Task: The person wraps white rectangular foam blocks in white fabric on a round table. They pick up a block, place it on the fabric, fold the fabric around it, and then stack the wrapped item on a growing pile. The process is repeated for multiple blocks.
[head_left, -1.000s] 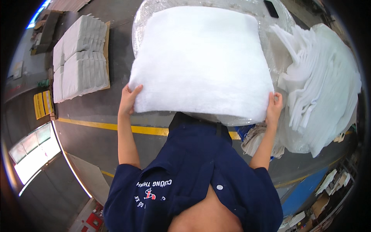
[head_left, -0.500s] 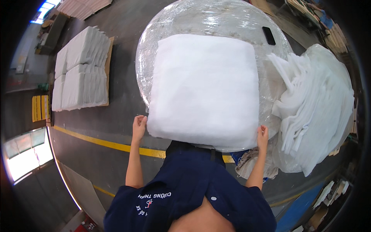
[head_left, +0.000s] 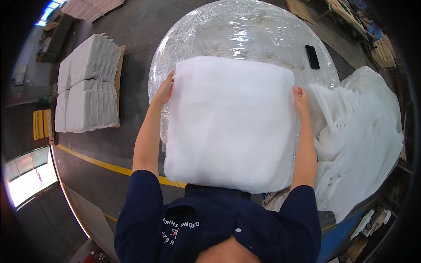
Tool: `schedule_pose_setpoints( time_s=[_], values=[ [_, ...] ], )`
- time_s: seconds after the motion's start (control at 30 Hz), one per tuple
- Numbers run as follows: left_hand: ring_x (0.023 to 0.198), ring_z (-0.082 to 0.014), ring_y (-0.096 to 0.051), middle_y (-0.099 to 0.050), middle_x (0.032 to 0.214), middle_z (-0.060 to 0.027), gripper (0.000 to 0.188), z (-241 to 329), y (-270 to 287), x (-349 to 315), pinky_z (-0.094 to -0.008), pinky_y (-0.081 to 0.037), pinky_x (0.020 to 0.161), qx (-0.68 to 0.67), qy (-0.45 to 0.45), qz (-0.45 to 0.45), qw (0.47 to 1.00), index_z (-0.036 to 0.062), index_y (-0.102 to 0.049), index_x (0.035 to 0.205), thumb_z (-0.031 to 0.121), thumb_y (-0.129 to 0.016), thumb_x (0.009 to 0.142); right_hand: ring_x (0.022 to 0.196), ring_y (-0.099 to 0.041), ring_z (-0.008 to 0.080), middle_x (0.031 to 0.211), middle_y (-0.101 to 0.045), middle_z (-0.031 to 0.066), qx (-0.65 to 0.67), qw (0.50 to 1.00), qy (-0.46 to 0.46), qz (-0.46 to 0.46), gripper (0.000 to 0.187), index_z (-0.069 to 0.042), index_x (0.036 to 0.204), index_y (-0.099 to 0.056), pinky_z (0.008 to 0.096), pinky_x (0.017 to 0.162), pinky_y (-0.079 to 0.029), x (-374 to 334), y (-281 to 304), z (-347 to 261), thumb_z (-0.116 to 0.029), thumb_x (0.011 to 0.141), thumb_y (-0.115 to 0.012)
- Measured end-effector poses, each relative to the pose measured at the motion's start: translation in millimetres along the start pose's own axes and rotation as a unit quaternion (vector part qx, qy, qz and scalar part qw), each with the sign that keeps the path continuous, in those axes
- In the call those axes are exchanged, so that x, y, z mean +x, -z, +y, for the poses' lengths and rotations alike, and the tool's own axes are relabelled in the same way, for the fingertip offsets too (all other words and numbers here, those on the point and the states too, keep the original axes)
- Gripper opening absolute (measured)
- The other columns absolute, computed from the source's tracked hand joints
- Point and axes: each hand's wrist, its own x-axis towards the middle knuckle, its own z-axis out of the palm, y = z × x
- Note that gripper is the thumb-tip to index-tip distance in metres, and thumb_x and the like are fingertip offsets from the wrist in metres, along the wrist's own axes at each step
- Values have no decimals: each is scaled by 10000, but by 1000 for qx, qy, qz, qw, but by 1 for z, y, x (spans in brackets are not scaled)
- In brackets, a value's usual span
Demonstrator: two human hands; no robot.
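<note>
A thick square stack of white wadding sheets (head_left: 232,127) lies in front of me on a large round bale wrapped in clear film (head_left: 245,30). My left hand (head_left: 165,89) presses against the stack's far left edge, its fingers together and partly hidden by the material. At the opposite side, my right hand (head_left: 301,100) has its fingers curled at the right edge, below the far corner. Both forearms run alongside the stack. The near edge of the wadding reaches my waist.
A black phone (head_left: 312,57) lies on the bale at the far right. Loose white wadding sheets (head_left: 351,149) bulge from a clear plastic bag beside it. Stacked white bundles (head_left: 87,85) stand on the floor at left, past a yellow floor line (head_left: 109,165). Another person (head_left: 374,30) is far right.
Both hands have moved forward from the stack's near corners to its far part, left and right. The whole view has shifted slightly, so the stack and phone appear lower.
</note>
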Motion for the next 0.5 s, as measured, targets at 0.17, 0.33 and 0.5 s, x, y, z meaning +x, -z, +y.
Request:
schedule_pose_setpoints(
  time_s=[0.17, 0.33, 0.5],
  values=[
    [889, -163, -662, -672, 1049, -116, 550, 20, -56, 31, -308, -562, 713, 49, -94, 62, 992, -78, -554, 1226, 349, -709, 915, 1017, -618, 191, 1144, -662, 134, 38, 991, -104, -70, 559, 52, 1227, -580, 318, 884, -489, 39, -5, 8, -374, 895, -723],
    [824, -148, -672, -697, 1002, -104, 320, 15, -41, 30, -300, -561, 724, -16, -212, 60, 975, -33, -617, 1109, 229, -687, 938, 950, -613, 171, 1100, -676, 120, 224, 973, -24, -55, 486, 59, 1183, -594, 296, 844, -481, 38, -24, -7, -324, 909, -714],
    [813, -127, -653, -700, 992, -100, 315, 2, -55, 50, -276, -533, 701, 62, -216, 83, 971, -32, -638, 1106, 234, -682, 942, 951, -612, 194, 1098, -674, 136, 53, 997, -46, -45, 438, 49, 1156, -606, 321, 841, -482, 34, -37, 17, -312, 923, -695]
  ],
)
